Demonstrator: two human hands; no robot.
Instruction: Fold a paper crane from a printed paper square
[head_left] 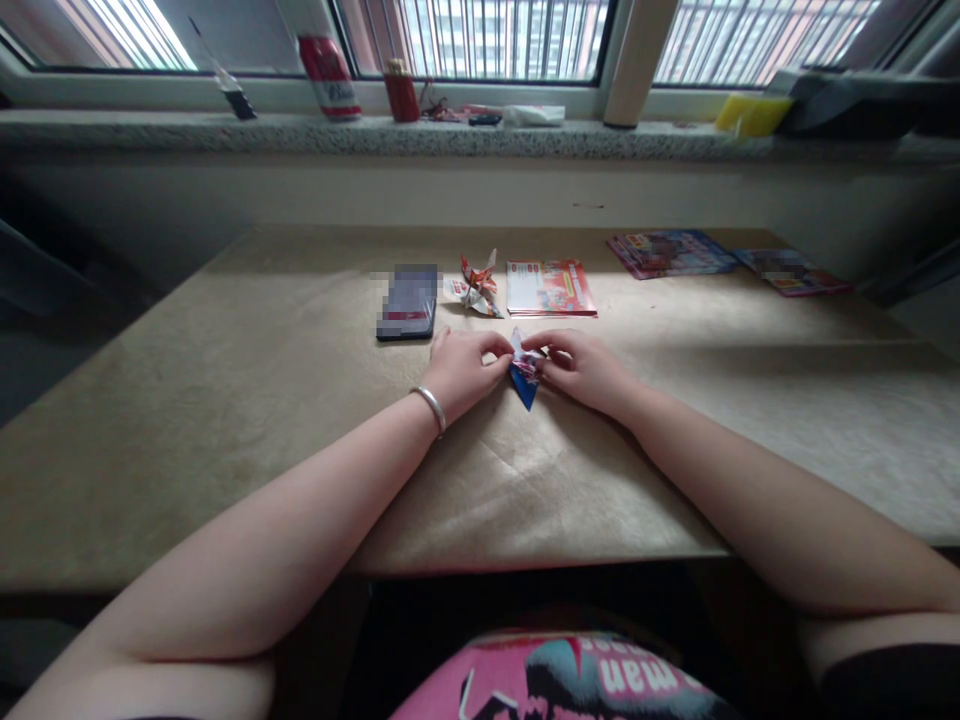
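A small piece of folded paper (526, 382), blue with a patterned white and reddish part, is held between my two hands just above or on the table. My left hand (471, 362), with a silver bangle at the wrist, pinches its left side between thumb and fingertips. From the right, my right hand (581, 366) closes its thumb and fingers on the other side. One blue point of the paper faces me and a pale tip points away. Just beyond my hands lie folded paper cranes (478, 285), orange and white.
Left of the cranes lies a phone (409, 302); right of them, a stack of printed paper sheets (551, 288). More printed booklets (671, 252) lie at the back right of the table (225, 430). The windowsill (465, 140) bears a can (330, 80) and a red bottle (401, 92).
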